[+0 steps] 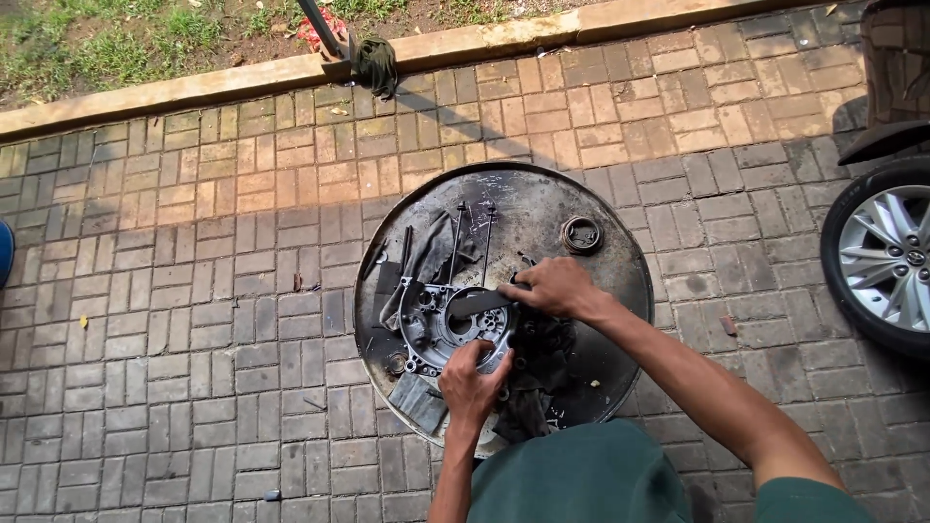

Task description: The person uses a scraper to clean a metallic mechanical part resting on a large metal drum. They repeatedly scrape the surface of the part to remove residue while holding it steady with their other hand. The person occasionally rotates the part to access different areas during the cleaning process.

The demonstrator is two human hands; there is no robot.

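- Your left hand [472, 380] has its fingers curled over the near rim of the cover [448, 327], which lies mid-tray [620, 242].
- Your right hand [557, 288] pinches a dark flat tool [481, 304] (a scraper, perhaps); its long axis points left across the cover's opening.
- A ring [581, 233] lies near the tray's far edge.

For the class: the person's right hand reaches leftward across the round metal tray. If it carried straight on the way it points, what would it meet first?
Probably the dark flat piece at its fingertips, lying over the round metal engine cover. The right hand already seems to touch it, though depth is unclear.
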